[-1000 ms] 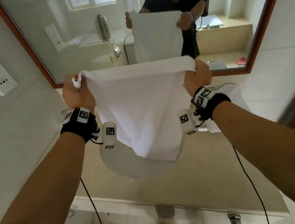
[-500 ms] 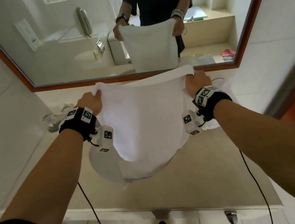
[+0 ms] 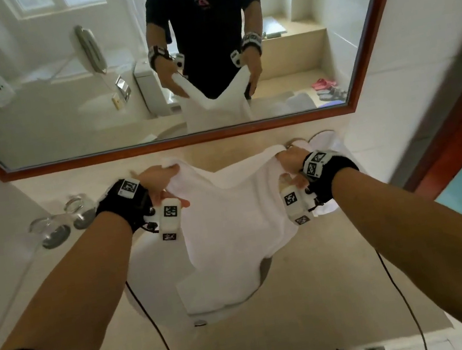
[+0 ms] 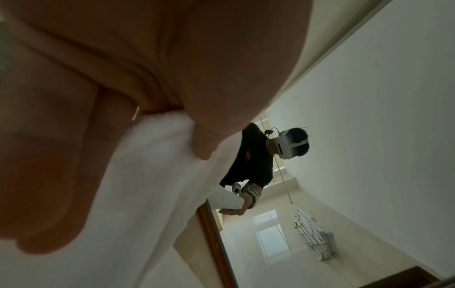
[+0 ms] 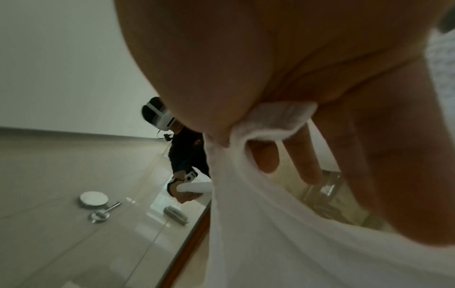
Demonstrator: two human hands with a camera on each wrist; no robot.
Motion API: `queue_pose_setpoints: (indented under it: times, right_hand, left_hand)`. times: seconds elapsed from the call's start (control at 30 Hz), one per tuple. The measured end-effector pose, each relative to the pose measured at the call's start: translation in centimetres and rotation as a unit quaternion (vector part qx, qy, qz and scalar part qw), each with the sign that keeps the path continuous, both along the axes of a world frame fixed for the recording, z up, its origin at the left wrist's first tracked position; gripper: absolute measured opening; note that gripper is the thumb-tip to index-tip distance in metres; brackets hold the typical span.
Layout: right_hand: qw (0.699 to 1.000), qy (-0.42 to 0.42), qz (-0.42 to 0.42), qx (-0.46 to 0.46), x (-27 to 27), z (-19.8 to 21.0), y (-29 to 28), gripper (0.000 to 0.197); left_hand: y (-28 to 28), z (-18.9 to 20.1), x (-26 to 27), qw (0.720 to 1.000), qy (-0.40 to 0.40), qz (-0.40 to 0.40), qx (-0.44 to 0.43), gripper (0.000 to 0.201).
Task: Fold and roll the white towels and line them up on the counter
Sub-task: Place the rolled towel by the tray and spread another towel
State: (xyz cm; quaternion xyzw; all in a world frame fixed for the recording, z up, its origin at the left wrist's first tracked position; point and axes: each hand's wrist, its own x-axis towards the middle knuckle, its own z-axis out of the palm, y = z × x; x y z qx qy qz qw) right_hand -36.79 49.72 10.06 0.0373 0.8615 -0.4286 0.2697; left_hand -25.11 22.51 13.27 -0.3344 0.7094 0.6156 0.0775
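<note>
A white towel (image 3: pixel 231 223) hangs between my two hands above the round white sink (image 3: pixel 149 280), its lower end reaching into the basin. My left hand (image 3: pixel 164 183) pinches the towel's top left corner, thumb against fingers, as the left wrist view shows with the towel (image 4: pixel 147 175) under the thumb. My right hand (image 3: pixel 289 159) pinches the top right corner; in the right wrist view the towel's hem (image 5: pixel 275 124) is caught between thumb and fingers. The top edge sags in the middle. More white towels (image 3: pixel 325 140) lie on the counter behind my right hand.
The beige counter (image 3: pixel 317 276) runs under a wood-framed mirror (image 3: pixel 176 145) that reflects me. Two clear glasses (image 3: pixel 57 225) stand at the counter's left by the wall. A door frame (image 3: pixel 461 136) is at the right.
Both hands have come down from chest height to just above the counter, and closer together, so the towel's top edge now sags and its lower end lies in the sink.
</note>
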Motion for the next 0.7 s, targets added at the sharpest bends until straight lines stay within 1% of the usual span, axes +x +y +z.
queue_pose_setpoints:
  times: [0.07,0.13,0.2,0.23,0.27,0.3,0.33,0.37,0.4,0.47,0.5,0.53,0.6,0.67,0.7]
  right_hand:
    - [1.0,-0.008,-0.007,0.004,-0.3,0.3,-0.2,0.042]
    - [1.0,0.016,-0.001,-0.004,-1.3,1.0,-0.5,0.038]
    - [0.995,0.086,0.039,-0.037,-2.8,2.9,-1.1,0.026]
    - [0.99,0.125,0.025,-0.065,-3.5,4.4,-1.3,0.022]
    - [0.979,0.142,-0.017,-0.142,-3.7,6.5,-1.5,0.022]
    - [0.955,0.147,-0.077,-0.244,-3.6,9.1,-1.7,0.024]
    - [0.925,0.154,-0.12,-0.327,-3.6,11.6,-1.9,0.025]
    - [0.894,0.162,-0.146,-0.392,-3.3,14.5,-1.8,0.023]
    - [0.86,0.173,-0.158,-0.453,-3.4,16.8,-1.8,0.027]
    - [0.808,0.212,-0.16,-0.525,-3.0,21.3,-1.7,0.035]
    - [0.791,0.233,-0.165,-0.541,-2.4,23.1,-1.6,0.038]
    - [0.778,0.251,-0.164,-0.552,-2.2,24.4,-1.5,0.04]
    - [0.769,0.279,-0.173,-0.548,-1.1,25.9,-1.0,0.039]
    - [0.768,0.284,-0.168,-0.549,-0.5,25.5,-0.2,0.031]
    - [0.774,0.281,-0.162,-0.544,-0.1,24.8,0.2,0.027]
  left_hand:
    - [-0.6,0.5,-0.8,1.0,0.011,0.005,0.009,0.043]
    - [-1.0,1.5,-2.1,0.998,0.048,0.027,0.02,0.05]
    - [-1.0,3.7,-3.2,0.99,0.126,0.061,0.017,0.052]
    - [-1.0,5.3,-3.7,0.981,0.176,0.081,0.018,0.051]
    - [-1.0,7.2,-4.2,0.968,0.227,0.101,0.021,0.05]
    - [-1.0,9.5,-4.6,0.952,0.279,0.122,0.027,0.049]
    - [-1.0,12.1,-4.8,0.935,0.326,0.137,0.032,0.045]
    - [-1.1,14.7,-5.0,0.917,0.369,0.146,0.033,0.038]
    - [-1.1,17.2,-4.9,0.901,0.406,0.148,0.031,0.03]
    - [-1.0,21.4,-4.5,0.868,0.472,0.151,0.022,0.025]
    - [-0.8,23.0,-4.2,0.853,0.501,0.147,0.018,0.022]
    - [-0.6,24.2,-3.9,0.842,0.52,0.142,0.01,0.016]
    - [-0.3,24.9,-3.4,0.833,0.534,0.143,0.002,0.009]
    - [0.1,24.6,-2.8,0.831,0.535,0.149,-0.016,0.017]
    - [0.5,24.0,-2.5,0.834,0.53,0.151,-0.024,0.018]
